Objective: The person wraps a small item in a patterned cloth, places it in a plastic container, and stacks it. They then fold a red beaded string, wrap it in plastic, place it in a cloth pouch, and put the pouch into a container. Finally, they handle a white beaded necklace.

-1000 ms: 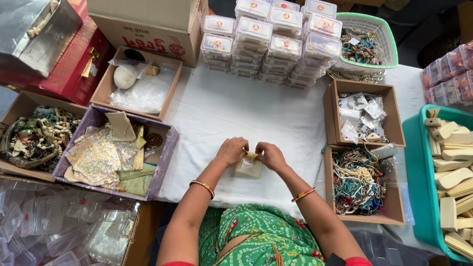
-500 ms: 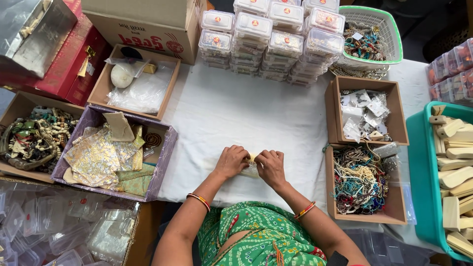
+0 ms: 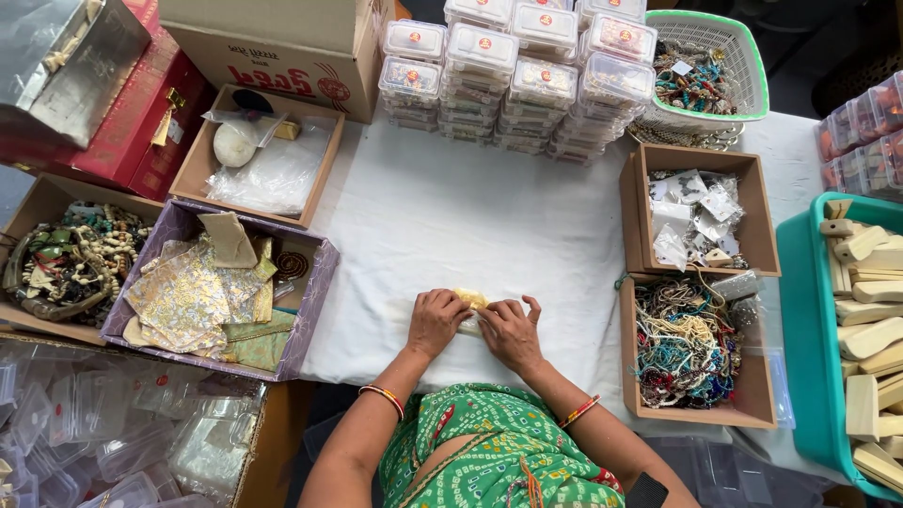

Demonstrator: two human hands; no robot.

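Observation:
Both my hands rest on a small pale yellow fabric pouch lying on the white tablecloth near the front edge. My left hand presses down on the pouch's left side with its fingers curled. My right hand covers the right side, fingers slightly spread. Most of the pouch is hidden under the hands; only its top edge shows between them.
A purple box of gold and green fabric pouches stands at left. Cardboard boxes with bead necklaces and small plastic packets stand at right. Stacked clear plastic cases, a green basket and a teal tray of wooden pieces surround the cloth.
My hands have lowered from holding the pouch slightly raised to pressing it flat on the cloth, close together.

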